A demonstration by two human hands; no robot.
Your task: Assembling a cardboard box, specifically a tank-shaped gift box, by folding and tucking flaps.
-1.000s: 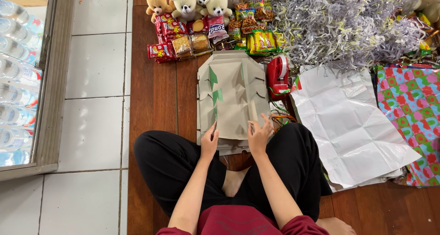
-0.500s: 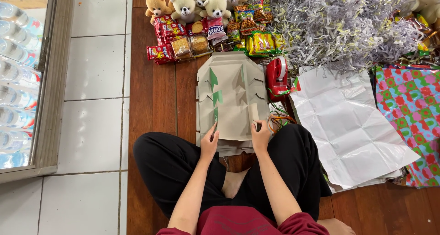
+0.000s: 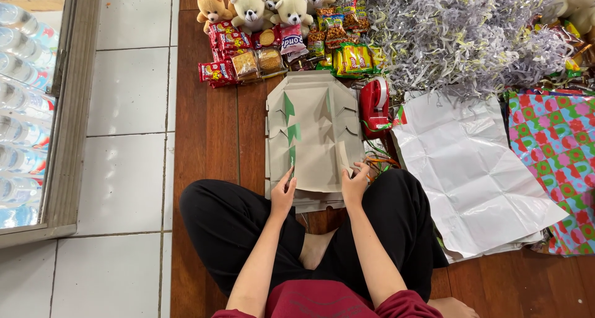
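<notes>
A flat grey cardboard cutout (image 3: 316, 132) with green tree shapes and several slits lies on the wooden floor in front of my crossed legs. My left hand (image 3: 283, 193) rests on its near left edge, fingers pinching the board. My right hand (image 3: 354, 185) grips the near right edge next to a raised flap. More flat cardboard pieces lie stacked under it.
A red tape dispenser (image 3: 375, 105) sits right of the cardboard. Snack packets (image 3: 248, 54) and teddy bears (image 3: 251, 8) line the far side. Shredded paper (image 3: 458, 33) fills the far right. White paper sheets (image 3: 471, 169) and patterned wrapping paper (image 3: 555, 150) lie to the right. Bottled water (image 3: 18, 107) stands left.
My right hand has slid down from the cardboard's right side to its near edge. The left hand has stayed almost still on the near left edge.
</notes>
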